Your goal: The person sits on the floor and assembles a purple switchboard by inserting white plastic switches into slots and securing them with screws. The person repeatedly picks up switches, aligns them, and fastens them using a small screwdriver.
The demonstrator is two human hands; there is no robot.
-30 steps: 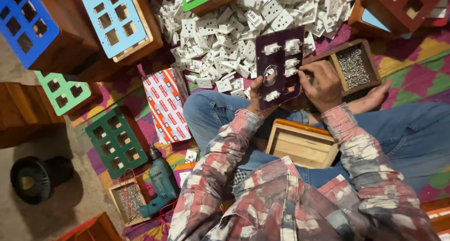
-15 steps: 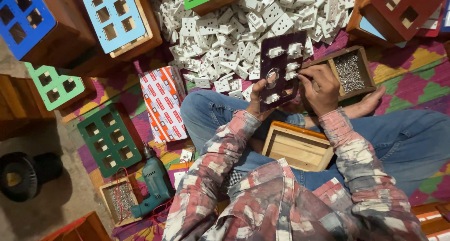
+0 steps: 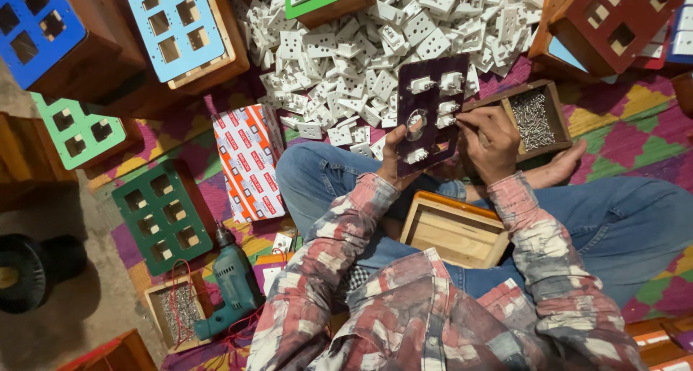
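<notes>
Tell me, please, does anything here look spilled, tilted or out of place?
Mostly no. The white switch parts lie in a loose heap on the mat, not in a container. The left hand holds the dark purple panel upright while the right hand works at its edge. The drill lies on its side.

blue board point(image 3: 36, 32) cut by edge | right fingertips point(image 3: 462, 125): grip unclear

Both forearms reach forward, left hand point(image 3: 395, 160) and right hand point(image 3: 492, 144) each curled in a grip.
</notes>
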